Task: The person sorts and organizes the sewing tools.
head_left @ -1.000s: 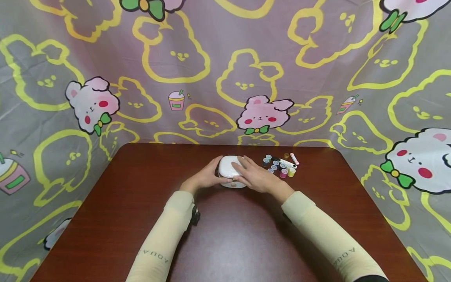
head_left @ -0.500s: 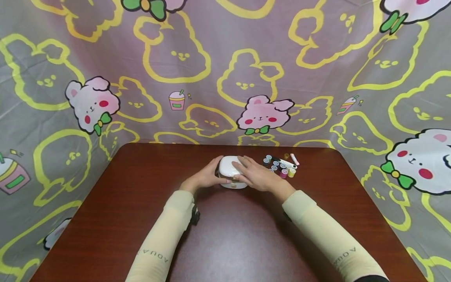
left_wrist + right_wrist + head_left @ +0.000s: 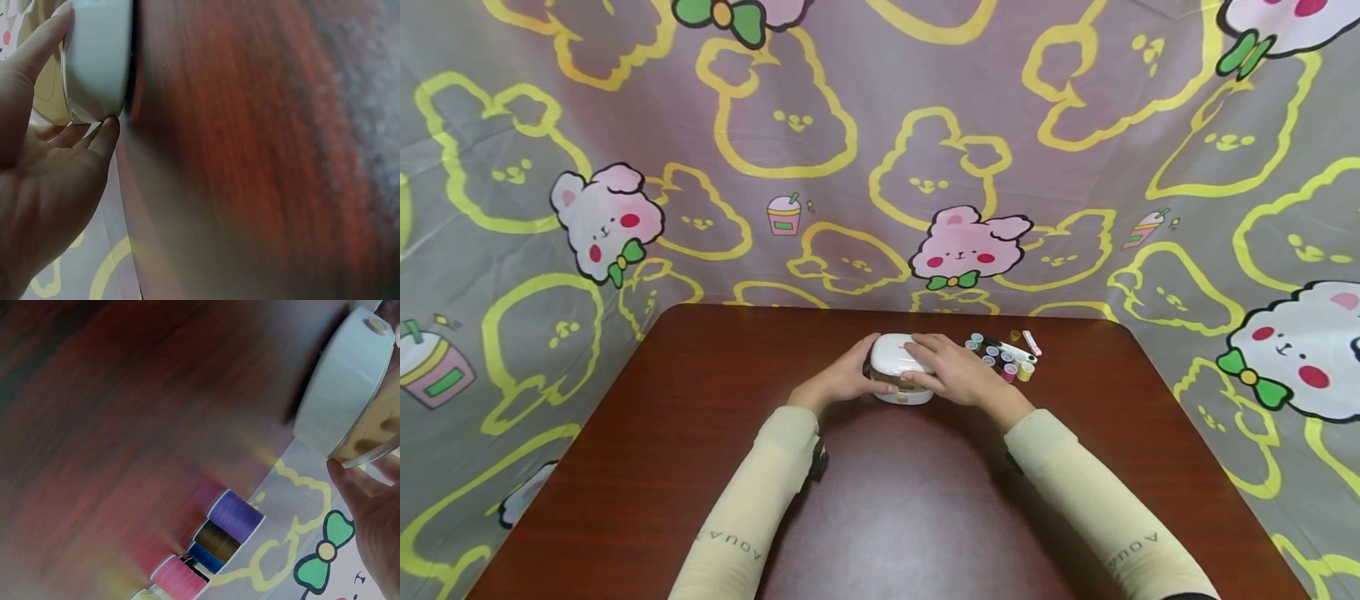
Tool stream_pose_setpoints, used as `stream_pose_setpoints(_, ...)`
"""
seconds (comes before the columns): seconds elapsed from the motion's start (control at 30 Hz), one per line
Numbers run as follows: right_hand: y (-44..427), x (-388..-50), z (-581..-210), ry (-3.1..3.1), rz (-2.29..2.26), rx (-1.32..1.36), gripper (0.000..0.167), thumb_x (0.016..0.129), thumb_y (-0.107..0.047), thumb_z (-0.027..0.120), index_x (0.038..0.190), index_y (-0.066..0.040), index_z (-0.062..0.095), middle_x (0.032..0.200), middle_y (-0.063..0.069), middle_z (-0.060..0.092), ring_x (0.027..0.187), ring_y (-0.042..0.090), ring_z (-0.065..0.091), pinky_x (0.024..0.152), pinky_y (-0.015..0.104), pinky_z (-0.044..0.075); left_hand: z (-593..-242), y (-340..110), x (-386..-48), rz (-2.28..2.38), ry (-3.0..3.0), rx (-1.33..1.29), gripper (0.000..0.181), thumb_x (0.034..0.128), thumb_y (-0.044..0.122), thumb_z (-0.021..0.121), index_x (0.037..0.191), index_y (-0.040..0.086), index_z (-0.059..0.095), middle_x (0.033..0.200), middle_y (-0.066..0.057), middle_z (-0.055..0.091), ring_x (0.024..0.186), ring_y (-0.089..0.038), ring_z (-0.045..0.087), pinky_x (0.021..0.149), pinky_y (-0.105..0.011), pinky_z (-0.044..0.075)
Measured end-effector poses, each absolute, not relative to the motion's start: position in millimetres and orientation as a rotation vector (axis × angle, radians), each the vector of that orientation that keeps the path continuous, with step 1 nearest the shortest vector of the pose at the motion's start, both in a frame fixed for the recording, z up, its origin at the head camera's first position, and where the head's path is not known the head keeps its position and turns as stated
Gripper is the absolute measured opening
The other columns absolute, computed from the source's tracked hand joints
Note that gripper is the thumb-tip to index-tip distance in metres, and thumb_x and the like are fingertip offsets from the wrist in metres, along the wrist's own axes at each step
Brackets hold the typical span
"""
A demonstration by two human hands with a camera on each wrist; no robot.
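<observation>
Brown tabletop (image 3: 880,500) supports the white box (image 3: 344,387) between my hands. My left hand (image 3: 844,377) grips its left side; right hand (image 3: 958,373) grasps the lid (image 3: 892,352), thread spools (image 3: 235,517) just beyond it. Apparent step: working the lid; next move likely requires bracing the box.

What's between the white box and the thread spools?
In the head view, the right hand, touching the white box, lies between it and the thread spools.
</observation>
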State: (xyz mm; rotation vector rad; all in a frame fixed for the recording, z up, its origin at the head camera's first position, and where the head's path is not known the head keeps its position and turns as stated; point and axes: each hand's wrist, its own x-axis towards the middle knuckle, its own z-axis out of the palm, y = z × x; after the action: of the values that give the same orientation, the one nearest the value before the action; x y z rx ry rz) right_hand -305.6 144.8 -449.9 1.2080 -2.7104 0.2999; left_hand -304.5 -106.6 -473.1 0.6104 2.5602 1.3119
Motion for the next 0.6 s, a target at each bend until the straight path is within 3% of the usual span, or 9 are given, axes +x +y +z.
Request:
stream_pose_setpoints(0.23, 148.3, -305.0, -450.0, -2.692, 0.412, 1.145, 0.063, 0.098, -0.052, 0.064, 0.141, -0.005, 0.059, 0.146, 0.018, 0.055, 0.134, 0.033, 0.052, 0.110, 0.050, 0.044, -471.8, -104.8, -305.7, 1.299, 2.563, 0.621, 0.112, 0.0809, 0.026, 0.090, 0.161, -0.003, 0.017, 0.164, -0.022, 0.025, 0.151, -0.033, 0.027, 0.123, -0.045, 0.022)
stream_pose_setpoints(0.43, 148.5, -306.0, -450.4, -2.646, 0.535, 1.068, 0.061, 0.093, -0.050, 0.072, 0.130, -0.001, 0.066, 0.133, 0.015, 0.062, 0.118, 0.029, 0.062, 0.100, 0.045, 0.053, -472.0, -104.7, -304.4, 1.309, 2.579, 0.624, 0.110, 0.0800, 0.026, 0.090, 0.160, -0.001, 0.019, 0.162, -0.022, 0.029, 0.148, -0.032, 0.031, 0.122, -0.045, 0.024)
stream_pose_setpoints(0.6, 147.6, -306.0, -452.2, -2.632, 0.611, 1.031, 0.061, 0.092, -0.049, 0.074, 0.128, 0.000, 0.066, 0.131, 0.014, 0.063, 0.114, 0.029, 0.064, 0.096, 0.045, 0.054, -471.9, -104.7, -303.5, 1.327, 2.578, 0.608, 0.111, 0.0793, 0.026, 0.091, 0.161, 0.001, 0.020, 0.162, -0.021, 0.030, 0.148, -0.032, 0.032, 0.122, -0.045, 0.025)
